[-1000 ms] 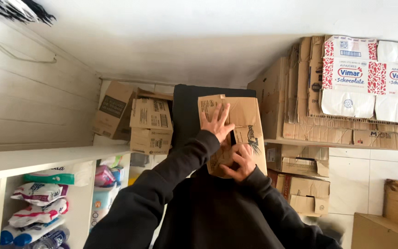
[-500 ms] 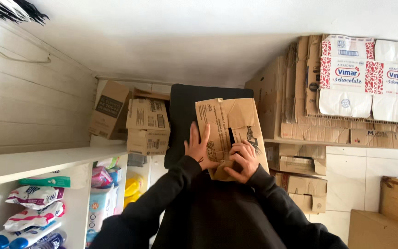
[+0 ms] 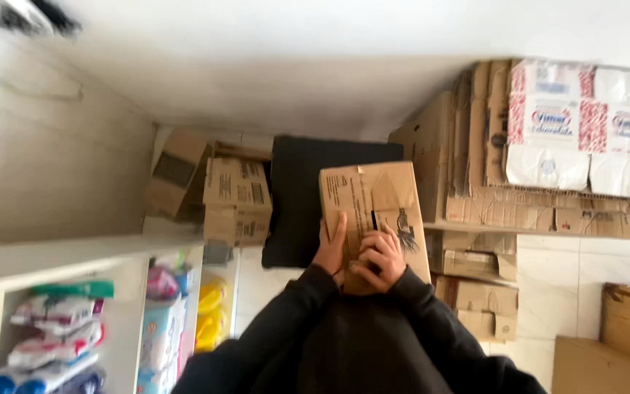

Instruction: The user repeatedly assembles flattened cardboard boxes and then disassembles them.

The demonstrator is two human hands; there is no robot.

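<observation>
- Plainly gripped by both hands: cardboard box (image 3: 373, 211), held up close.
- Left hand (image 3: 329, 252) clasped on its lower left edge, thumb raised.
- Right hand (image 3: 379, 257) curled over its front face.

Both hands are gripping a brown cardboard box (image 3: 372, 211) held overhead: the left hand (image 3: 330, 250) is bracing its side; the right hand (image 3: 378, 257) is pressing its face; stacked cartons (image 3: 236, 201) are sitting nearby.

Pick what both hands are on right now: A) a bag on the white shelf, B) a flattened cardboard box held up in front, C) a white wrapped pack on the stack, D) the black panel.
B: the left hand and right hand both press on the flattened cardboard box, held in front of the black panel.
</observation>
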